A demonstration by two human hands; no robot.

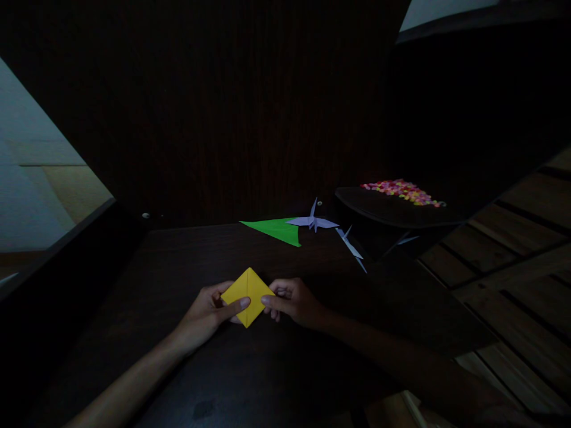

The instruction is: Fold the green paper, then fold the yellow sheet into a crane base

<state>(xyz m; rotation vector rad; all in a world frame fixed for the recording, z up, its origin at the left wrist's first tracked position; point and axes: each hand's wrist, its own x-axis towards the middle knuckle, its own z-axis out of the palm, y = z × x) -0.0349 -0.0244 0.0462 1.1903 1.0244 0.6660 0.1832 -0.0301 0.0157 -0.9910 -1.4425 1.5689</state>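
Note:
A yellow paper (248, 293), folded into a small diamond, sits between both hands just above the dark table (178, 273). My left hand (206, 314) pinches its left side, thumb laid across the front. My right hand (294, 302) pinches its right corner with thumb and fingers curled. Both hands are closed on the paper.
Farther back lie a green folded paper triangle (279, 229), a pale purple paper crane (313, 222) and another pale folded piece (352, 246). A dark tray (379, 208) at the right holds several small colourful bits (404, 191). Wooden floor planks (504, 249) show on the right.

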